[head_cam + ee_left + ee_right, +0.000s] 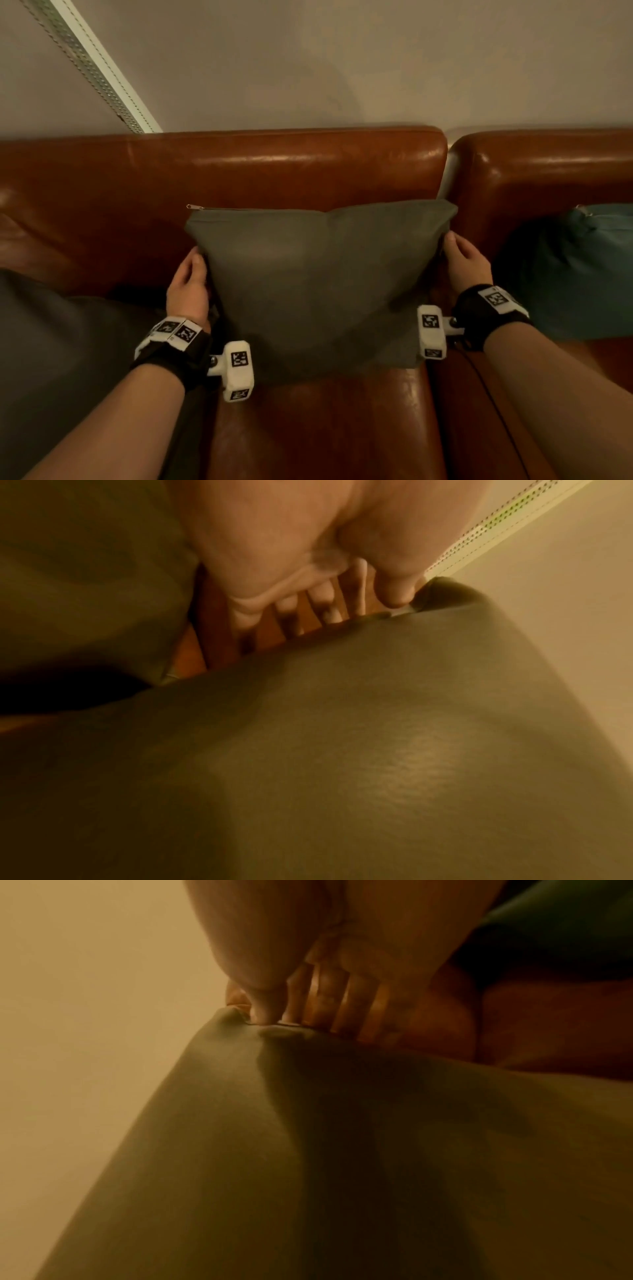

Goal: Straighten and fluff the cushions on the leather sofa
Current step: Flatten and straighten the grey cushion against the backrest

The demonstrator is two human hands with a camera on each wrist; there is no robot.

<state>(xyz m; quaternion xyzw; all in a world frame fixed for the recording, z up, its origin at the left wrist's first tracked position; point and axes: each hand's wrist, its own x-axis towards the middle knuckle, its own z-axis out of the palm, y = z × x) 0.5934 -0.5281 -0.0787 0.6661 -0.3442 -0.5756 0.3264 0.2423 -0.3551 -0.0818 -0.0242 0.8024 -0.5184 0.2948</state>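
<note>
Both hands, left hand and right hand, pinch the grey cushion's side edges against the sofa back, mid-straightening; next likely a plumping squeeze.

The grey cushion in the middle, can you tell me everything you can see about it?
The grey cushion is square, plump, of matte woven-looking cloth, with a zip along its top edge. It stands upright on the leather sofa seat, leaning against the backrest. The left hand and right hand grip its sides.
</note>
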